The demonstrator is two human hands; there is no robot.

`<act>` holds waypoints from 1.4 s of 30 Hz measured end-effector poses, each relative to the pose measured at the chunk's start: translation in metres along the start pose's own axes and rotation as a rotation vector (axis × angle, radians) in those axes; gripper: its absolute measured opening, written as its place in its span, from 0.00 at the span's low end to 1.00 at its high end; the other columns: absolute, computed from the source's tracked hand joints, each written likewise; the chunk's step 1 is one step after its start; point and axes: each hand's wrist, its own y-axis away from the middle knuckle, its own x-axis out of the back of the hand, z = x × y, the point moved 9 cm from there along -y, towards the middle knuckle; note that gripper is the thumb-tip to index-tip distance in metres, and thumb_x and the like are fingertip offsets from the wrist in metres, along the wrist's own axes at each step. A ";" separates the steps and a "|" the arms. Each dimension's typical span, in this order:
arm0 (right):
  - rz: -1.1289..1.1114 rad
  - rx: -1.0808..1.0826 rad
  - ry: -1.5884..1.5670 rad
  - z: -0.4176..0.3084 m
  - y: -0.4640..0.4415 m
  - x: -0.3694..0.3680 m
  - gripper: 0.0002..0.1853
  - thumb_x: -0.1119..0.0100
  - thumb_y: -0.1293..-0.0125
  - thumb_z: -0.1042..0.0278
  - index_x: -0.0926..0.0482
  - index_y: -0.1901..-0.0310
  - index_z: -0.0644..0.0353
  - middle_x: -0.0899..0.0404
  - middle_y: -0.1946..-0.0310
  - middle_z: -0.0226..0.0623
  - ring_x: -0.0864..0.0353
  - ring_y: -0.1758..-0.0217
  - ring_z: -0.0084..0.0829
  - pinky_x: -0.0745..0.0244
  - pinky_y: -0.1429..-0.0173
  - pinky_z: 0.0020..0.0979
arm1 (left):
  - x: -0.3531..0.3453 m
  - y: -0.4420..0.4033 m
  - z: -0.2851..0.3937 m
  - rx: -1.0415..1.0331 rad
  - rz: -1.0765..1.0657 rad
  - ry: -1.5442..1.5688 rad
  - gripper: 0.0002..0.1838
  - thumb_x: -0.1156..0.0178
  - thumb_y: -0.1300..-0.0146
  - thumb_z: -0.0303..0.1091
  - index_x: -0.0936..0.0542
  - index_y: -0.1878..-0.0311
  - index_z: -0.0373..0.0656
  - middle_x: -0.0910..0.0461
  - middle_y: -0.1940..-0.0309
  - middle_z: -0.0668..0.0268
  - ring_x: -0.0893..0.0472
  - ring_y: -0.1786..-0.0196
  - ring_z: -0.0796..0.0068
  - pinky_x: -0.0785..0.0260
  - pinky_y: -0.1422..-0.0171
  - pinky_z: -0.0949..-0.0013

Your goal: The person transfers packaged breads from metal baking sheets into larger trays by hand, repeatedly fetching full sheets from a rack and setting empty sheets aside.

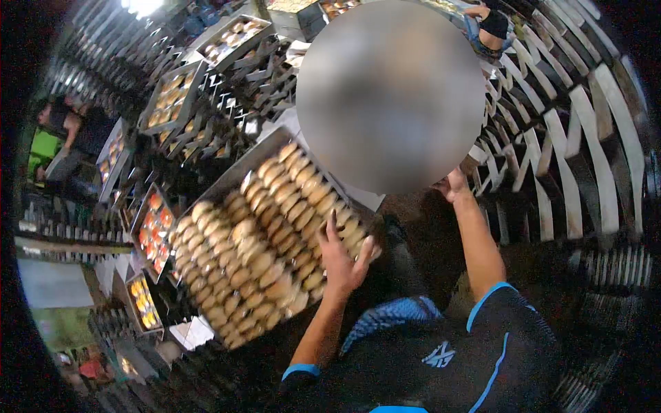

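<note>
A large metal tray (219, 180) is filled with rows of small round bun-like items (275, 227), seemingly under clear wrap. Over the right part of the rows lies my left hand (346, 260), its fingers spread and resting on or just above the items, with nothing held. My right hand (454, 186) is raised to the right of the tray, at the lower edge of a big round blurred area. That blur hides part of its fingers, so what it holds, if anything, cannot be made out.
Smaller trays of packed items stand beyond and left of the big tray, one with red pieces (155, 230), one with yellow pieces (142, 303). White paper (193, 333) lies near the lower left. Slatted racks (551, 151) fill the right. Other people (490, 27) are in the background.
</note>
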 end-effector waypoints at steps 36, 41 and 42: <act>-0.138 -0.513 1.228 0.522 -0.448 0.248 0.49 0.39 0.42 0.52 0.62 0.28 0.54 0.30 0.47 0.59 0.28 0.46 0.56 0.31 0.43 0.48 | -0.169 -0.176 -0.201 0.594 0.052 -1.032 0.51 0.35 0.53 0.40 0.54 0.32 0.27 0.51 0.34 0.42 0.50 0.31 0.45 0.60 0.28 0.50; -0.509 -0.638 1.642 0.506 -0.459 0.221 0.50 0.39 0.43 0.52 0.62 0.28 0.56 0.25 0.52 0.54 0.23 0.53 0.49 0.25 0.50 0.44 | -0.162 -0.169 -0.197 0.595 0.053 -1.006 0.51 0.35 0.54 0.40 0.53 0.32 0.27 0.51 0.34 0.42 0.50 0.32 0.45 0.60 0.28 0.50; -0.510 -0.664 1.635 0.524 -0.453 0.236 0.51 0.38 0.43 0.50 0.61 0.28 0.57 0.25 0.51 0.54 0.23 0.53 0.48 0.25 0.50 0.44 | -0.160 -0.169 -0.196 0.593 0.055 -0.998 0.51 0.35 0.54 0.40 0.53 0.32 0.27 0.51 0.34 0.42 0.50 0.32 0.45 0.60 0.28 0.50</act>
